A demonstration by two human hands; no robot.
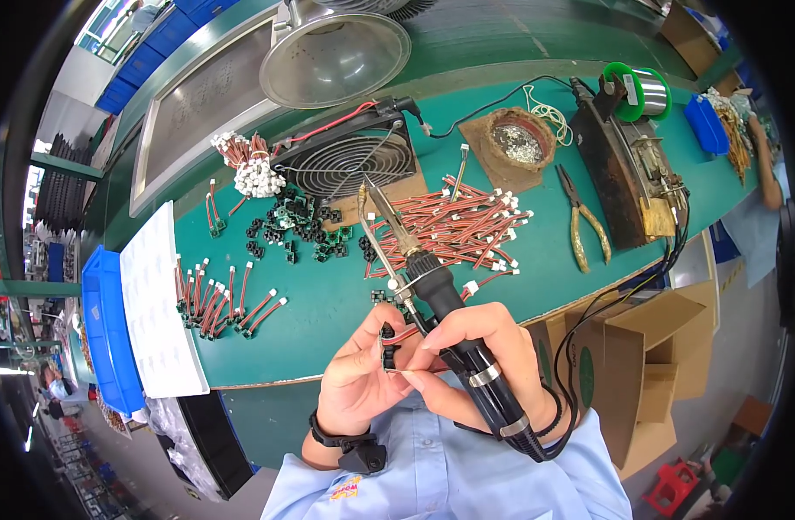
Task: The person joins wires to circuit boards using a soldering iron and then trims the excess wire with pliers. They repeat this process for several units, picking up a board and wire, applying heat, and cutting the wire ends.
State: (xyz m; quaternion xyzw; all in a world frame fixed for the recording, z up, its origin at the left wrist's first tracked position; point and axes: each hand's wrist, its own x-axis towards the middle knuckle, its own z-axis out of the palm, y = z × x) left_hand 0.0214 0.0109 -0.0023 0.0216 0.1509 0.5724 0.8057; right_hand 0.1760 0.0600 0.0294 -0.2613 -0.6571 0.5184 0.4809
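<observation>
My left hand [352, 381] is closed near the table's front edge, pinching a small black component on a thin board [388, 350]. Red and dark wires [404, 335] run from that part toward my other hand. In my right hand [493, 351] lies a black soldering iron [438, 288] with a thin metal feed tube clamped along it. Its tip points up and away, over the table and clear of the board. The right fingertips also meet close to the wires; exactly what they pinch is partly hidden.
Beyond my hands lie many red-wired cables [454, 227] and a heap of small black parts [298, 221]. Finished-looking wired parts [215, 303] sit left, beside a white sheet [162, 295] and blue bin [111, 329]. A fan [350, 165], pliers [579, 221] and solder spool [644, 93] stand farther off.
</observation>
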